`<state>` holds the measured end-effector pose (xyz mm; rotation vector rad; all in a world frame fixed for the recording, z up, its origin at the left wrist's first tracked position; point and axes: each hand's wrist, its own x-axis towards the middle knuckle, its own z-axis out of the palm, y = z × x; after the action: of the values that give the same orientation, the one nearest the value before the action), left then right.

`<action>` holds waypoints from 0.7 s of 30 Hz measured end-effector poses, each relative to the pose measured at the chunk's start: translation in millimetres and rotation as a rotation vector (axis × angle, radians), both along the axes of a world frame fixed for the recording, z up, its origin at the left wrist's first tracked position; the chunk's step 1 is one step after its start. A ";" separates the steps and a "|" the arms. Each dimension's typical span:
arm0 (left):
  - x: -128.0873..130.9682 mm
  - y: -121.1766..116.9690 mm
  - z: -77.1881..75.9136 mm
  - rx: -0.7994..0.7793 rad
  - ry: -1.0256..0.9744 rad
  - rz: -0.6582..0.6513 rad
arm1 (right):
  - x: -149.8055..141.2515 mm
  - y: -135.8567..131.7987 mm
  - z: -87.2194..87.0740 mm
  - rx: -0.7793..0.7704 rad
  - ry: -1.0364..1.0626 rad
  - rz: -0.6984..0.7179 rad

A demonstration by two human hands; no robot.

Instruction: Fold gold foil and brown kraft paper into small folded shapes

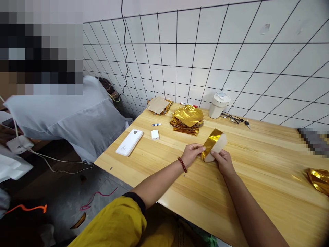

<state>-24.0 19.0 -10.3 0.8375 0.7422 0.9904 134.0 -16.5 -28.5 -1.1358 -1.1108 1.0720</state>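
Observation:
Between my hands is a sheet of gold foil paper, partly folded, its shiny gold side on the left and its pale backing on the right. My left hand, with a dark red bead bracelet at the wrist, pinches the sheet's lower left edge. Thumb and fingers of my right hand grip the pale lower right part. Beyond the hands lies a stack of gold foil sheets. Farther left sits another pile of foil paper, pale side up on top.
On the wooden table are a white power bank, a small white block, a lidded cup, glasses and a key. Folded gold foil lies at the right edge. A person in a grey shirt is at left.

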 end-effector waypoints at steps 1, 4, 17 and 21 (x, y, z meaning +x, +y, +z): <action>-0.1 -0.5 0.3 0.009 0.021 -0.003 | 0.3 -0.6 -0.2 0.015 0.013 -0.015; -1.3 -1.1 -0.4 0.038 0.067 -0.069 | 0.8 -2.1 0.3 0.043 0.003 -0.074; -1.8 1.9 3.3 0.004 -0.048 -0.004 | -2.0 -1.6 8.2 0.036 -0.071 0.102; -0.5 -1.2 5.6 0.026 -0.029 -0.055 | -0.1 -1.5 5.3 0.010 -0.106 0.034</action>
<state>-24.6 17.8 -4.7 0.8603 0.6797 0.9627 133.9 -18.0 -23.2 -1.1815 -1.2209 1.0408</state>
